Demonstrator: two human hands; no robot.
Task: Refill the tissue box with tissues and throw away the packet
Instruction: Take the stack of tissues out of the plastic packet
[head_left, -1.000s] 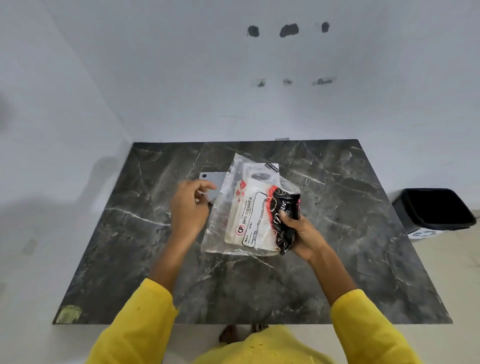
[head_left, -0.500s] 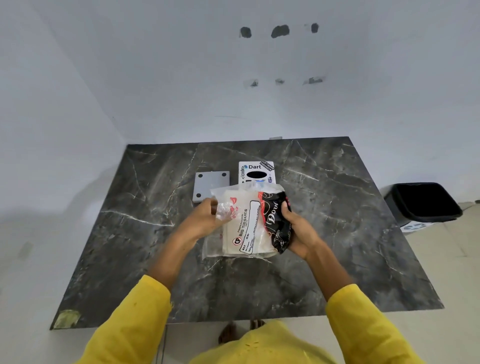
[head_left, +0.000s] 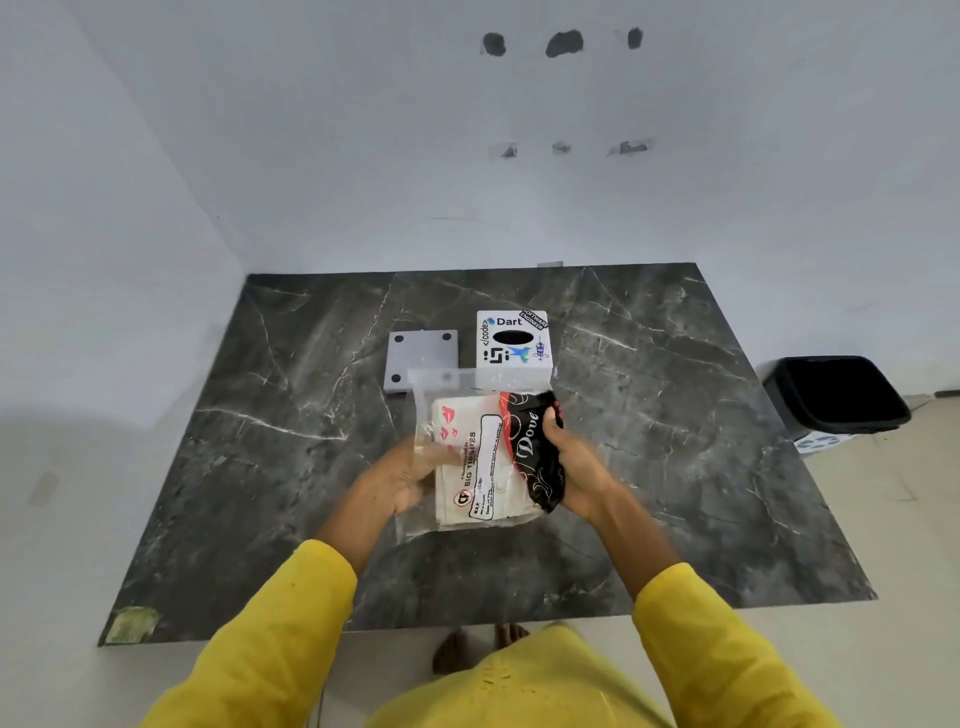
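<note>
Lowered tissue packet (head_left: 488, 462) (clear plastic), left hand (head_left: 402, 480) and right hand (head_left: 574, 470) gripping its sides

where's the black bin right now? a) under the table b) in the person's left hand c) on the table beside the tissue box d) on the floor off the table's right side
d: the black bin stands on the floor past the right edge of the table, apart from both hands.

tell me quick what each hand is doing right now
Left hand: closed on the left edge of the clear plastic tissue packet, held above the dark marble table.
Right hand: closed on the packet's black printed end.
</note>
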